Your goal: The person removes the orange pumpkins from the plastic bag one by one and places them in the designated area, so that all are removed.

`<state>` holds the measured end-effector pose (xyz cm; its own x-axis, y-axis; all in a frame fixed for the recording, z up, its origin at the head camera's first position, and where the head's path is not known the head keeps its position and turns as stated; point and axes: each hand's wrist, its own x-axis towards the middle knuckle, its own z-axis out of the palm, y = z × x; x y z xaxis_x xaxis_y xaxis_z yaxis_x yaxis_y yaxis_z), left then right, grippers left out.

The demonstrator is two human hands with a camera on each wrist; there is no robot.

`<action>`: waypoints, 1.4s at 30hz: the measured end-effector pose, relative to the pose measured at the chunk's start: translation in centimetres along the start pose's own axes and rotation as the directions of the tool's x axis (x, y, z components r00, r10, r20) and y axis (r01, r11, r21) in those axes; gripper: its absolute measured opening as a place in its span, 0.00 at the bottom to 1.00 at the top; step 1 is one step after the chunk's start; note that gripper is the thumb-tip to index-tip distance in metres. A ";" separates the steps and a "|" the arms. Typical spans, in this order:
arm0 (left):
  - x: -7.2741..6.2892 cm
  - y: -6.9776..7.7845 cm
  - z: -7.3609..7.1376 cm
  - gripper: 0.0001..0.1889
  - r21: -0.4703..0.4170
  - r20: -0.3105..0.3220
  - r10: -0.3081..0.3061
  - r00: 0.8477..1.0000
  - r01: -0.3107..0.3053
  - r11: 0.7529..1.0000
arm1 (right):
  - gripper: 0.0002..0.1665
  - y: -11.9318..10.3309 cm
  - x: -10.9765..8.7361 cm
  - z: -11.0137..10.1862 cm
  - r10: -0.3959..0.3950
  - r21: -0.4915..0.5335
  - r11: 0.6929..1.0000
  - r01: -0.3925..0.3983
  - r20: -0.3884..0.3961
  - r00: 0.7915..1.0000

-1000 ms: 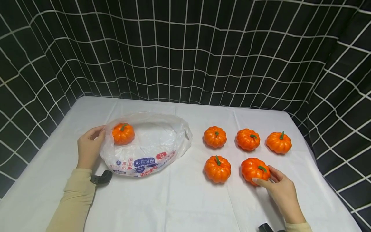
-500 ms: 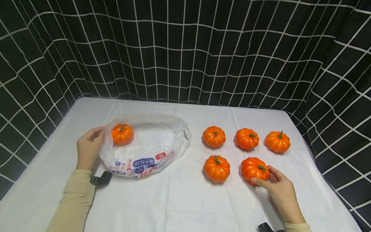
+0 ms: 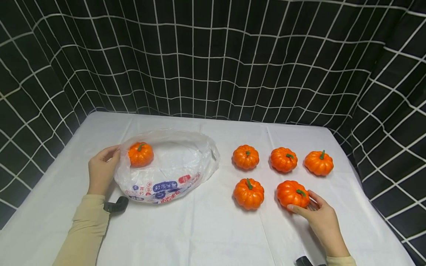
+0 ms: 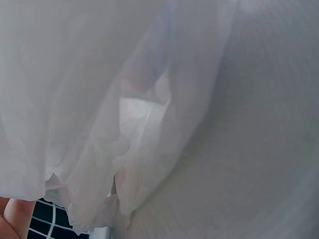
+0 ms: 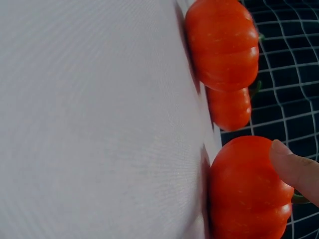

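Note:
My left hand [image 3: 104, 168] pinches the left rim of a thin white plastic bag [image 3: 186, 155] with red and blue print, which lies with its mouth spread wide. Inside the bag at the left sits an orange pumpkin [image 3: 141, 154] with a green stem. In the left wrist view the bag's film [image 4: 89, 99] fills much of the picture, and a bit of finger [image 4: 19, 216] shows at the lower left. With thumb and fingers, my right hand [image 3: 321, 218] grips the front right pumpkin [image 3: 291, 194]. The right wrist view shows the thumb [image 5: 294, 167] against that pumpkin [image 5: 246, 189].
Left of the gripped one stands another pumpkin [image 3: 249, 195]. Behind them runs a row: a left pumpkin [image 3: 245, 157], a middle one [image 3: 281, 161] and a right one [image 3: 318, 164]. White cloth [image 3: 159, 232] covers the table. Black fabric with a white grid [image 3: 206, 59] encloses the back and sides.
The head view has shifted very slightly. My right thumb has slid a little to the left on the pumpkin; the left hand and the bag stay as they were.

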<state>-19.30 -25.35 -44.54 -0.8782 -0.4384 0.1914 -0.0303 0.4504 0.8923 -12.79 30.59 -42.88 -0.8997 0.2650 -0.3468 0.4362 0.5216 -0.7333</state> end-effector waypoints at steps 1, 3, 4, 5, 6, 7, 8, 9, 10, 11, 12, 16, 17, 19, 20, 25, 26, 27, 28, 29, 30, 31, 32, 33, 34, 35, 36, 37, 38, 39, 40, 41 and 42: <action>0.0 0.0 0.0 0.17 -0.001 0.000 0.002 1.000 -0.002 1.000 | 0.64 0.0 0.0 0.0 -0.005 0.003 1.000 0.005 0.002 1.000; 0.0 0.0 -0.1 0.17 0.001 0.001 0.002 1.000 -0.002 1.000 | 0.63 -0.1 -0.1 0.0 -0.018 0.002 1.000 0.018 0.006 1.000; 0.0 0.0 -0.1 0.17 0.003 0.000 0.002 1.000 -0.002 1.000 | 0.63 -0.2 -0.1 0.0 -0.027 -0.001 1.000 0.027 0.008 1.000; -0.1 0.0 -0.1 0.17 0.007 0.000 -0.001 1.000 0.001 1.000 | 0.62 -0.2 -0.1 -0.1 -0.034 -0.001 0.999 0.034 0.012 0.999; -0.1 0.0 -0.1 0.17 0.009 0.001 -0.006 1.000 0.006 1.000 | 0.62 -0.3 -0.1 -0.1 -0.036 -0.003 0.999 0.036 0.012 0.999; 0.0 0.1 -0.1 0.17 0.010 0.001 -0.009 1.000 0.009 1.000 | 0.62 -0.4 -0.1 -0.1 -0.039 -0.007 0.999 0.039 0.013 0.999; 0.0 0.1 -0.1 0.17 0.012 0.002 -0.014 1.000 0.014 1.000 | 0.62 -0.4 -0.1 -0.1 -0.042 -0.011 0.999 0.042 0.014 0.999; 0.0 0.1 -0.1 0.17 0.012 0.002 -0.017 1.000 0.017 1.000 | 0.62 -0.4 -0.1 -0.1 -0.043 -0.011 0.999 0.043 0.015 0.999; 0.0 0.1 -0.1 0.17 0.012 0.001 -0.018 1.000 0.018 1.000 | 0.61 -0.4 -0.1 -0.1 -0.043 -0.016 0.999 0.043 0.016 0.999; 0.0 0.1 -0.1 0.17 0.012 0.000 -0.018 1.000 0.018 1.000 | 0.61 -0.4 -0.1 -0.1 -0.042 -0.017 0.999 0.042 0.017 0.999; 0.0 0.0 -0.2 0.17 0.011 -0.001 -0.018 1.000 0.018 1.000 | 0.61 -0.4 -0.1 -0.1 -0.042 -0.018 0.999 0.042 0.018 0.999; 0.0 -0.1 -0.2 0.17 0.011 -0.003 -0.018 1.000 0.018 1.000 | 0.61 -0.4 0.0 -0.2 -0.045 -0.013 0.999 0.045 0.016 0.999; 0.1 -0.1 -0.2 0.17 0.011 -0.002 -0.018 1.000 0.018 1.000 | 0.61 -0.3 0.0 -0.2 -0.046 -0.012 0.999 0.046 0.012 0.999; 0.1 -0.2 -0.2 0.17 0.009 -0.004 -0.015 1.000 0.015 1.000 | 0.60 -0.4 0.0 -0.2 -0.048 -0.005 0.999 0.048 -0.011 0.999; 0.2 -0.2 -0.2 0.17 0.006 -0.004 -0.010 1.000 0.010 1.000 | 0.59 -0.5 0.0 -0.2 -0.052 -0.004 0.999 0.052 -0.028 0.998; 0.3 -0.5 -0.1 0.17 0.004 -0.006 0.010 1.000 -0.010 1.000 | 0.54 -1.8 -1.0 0.1 -0.130 0.026 0.990 0.138 -0.195 0.972; 0.3 -0.5 -0.1 0.17 0.006 -0.005 0.008 1.000 -0.008 1.000 | 0.52 -2.3 -1.3 0.3 -0.160 0.040 0.984 0.173 -0.232 0.960; 0.3 -0.5 0.0 0.17 0.006 -0.003 0.006 1.000 -0.006 1.000 | 0.51 -2.9 -1.7 0.5 -0.188 0.051 0.977 0.209 -0.265 0.946; 0.3 -0.4 0.0 0.17 0.001 -0.003 0.007 1.000 -0.007 1.000 | 0.49 -3.5 -2.1 0.7 -0.216 0.060 0.968 0.244 -0.292 0.932; 0.3 -0.4 0.0 0.17 -0.001 -0.002 0.007 1.000 -0.007 1.000 | 0.48 -4.2 -2.4 0.9 -0.242 0.069 0.959 0.276 -0.312 0.919; 0.3 -0.4 0.0 0.17 -0.001 -0.001 0.008 1.000 -0.008 1.000 | 0.48 -5.0 -2.8 1.1 -0.265 0.074 0.950 0.304 -0.323 0.909; 0.3 -0.4 0.0 0.17 -0.001 0.000 0.008 1.000 -0.008 1.000 | 0.48 -5.7 -3.1 1.4 -0.284 0.078 0.943 0.325 -0.323 0.903; 0.3 -0.3 0.0 0.17 -0.003 0.000 0.009 1.000 -0.009 1.000 | 0.48 -6.4 -3.3 1.7 -0.308 0.078 0.934 0.348 -0.316 0.897; 0.3 -0.3 0.0 0.17 -0.006 0.000 0.011 1.000 -0.011 1.000 | 0.48 -7.0 -3.5 2.0 -0.331 0.075 0.927 0.369 -0.303 0.894; 0.3 -0.3 0.0 0.17 -0.005 0.000 0.013 1.000 -0.013 1.000 | 0.48 -7.6 -3.7 2.3 -0.354 0.075 0.918 0.389 -0.287 0.890; 0.3 -0.3 0.0 0.17 -0.005 0.000 0.012 1.000 -0.012 1.000 | 0.48 -8.2 -3.8 2.6 -0.374 0.077 0.910 0.407 -0.271 0.887; 0.4 -0.3 0.0 0.17 -0.006 0.001 0.010 1.000 -0.010 1.000 | 0.48 -8.7 -3.9 2.9 -0.401 0.078 0.899 0.431 -0.250 0.881; 0.4 -0.3 0.1 0.17 -0.006 0.002 0.008 1.000 -0.008 1.000 | 0.48 -9.2 -4.0 3.3 -0.426 0.090 0.886 0.455 -0.231 0.875; 0.4 -0.3 0.1 0.17 -0.006 0.004 0.005 1.000 -0.005 1.000 | 0.48 -9.6 -4.0 3.7 -0.450 0.111 0.871 0.478 -0.210 0.868; 0.4 -0.3 0.1 0.17 -0.006 0.007 0.005 1.000 -0.005 1.000 | 0.48 -10.0 -4.1 4.1 -0.469 0.119 0.861 0.495 -0.191 0.862; 0.3 -0.3 0.1 0.18 -0.005 0.008 0.005 1.000 -0.005 1.000 | 0.48 -10.4 -4.1 4.5 -0.483 0.135 0.851 0.507 -0.175 0.858; 0.3 -0.2 0.1 0.18 -0.006 0.009 0.005 1.000 -0.005 1.000 | 0.47 -10.8 -4.1 4.9 -0.498 0.149 0.842 0.519 -0.157 0.853; 0.3 -0.2 0.1 0.18 -0.004 0.010 0.005 1.000 -0.005 1.000 | 0.47 -11.1 -4.1 5.2 -0.512 0.167 0.832 0.529 -0.140 0.848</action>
<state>-19.60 -25.46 -44.74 -0.8829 -0.4287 0.1915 -0.0246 0.4495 0.8929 -14.02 19.43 -36.35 -0.9841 0.0712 0.1629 -0.1158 0.4383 -0.8914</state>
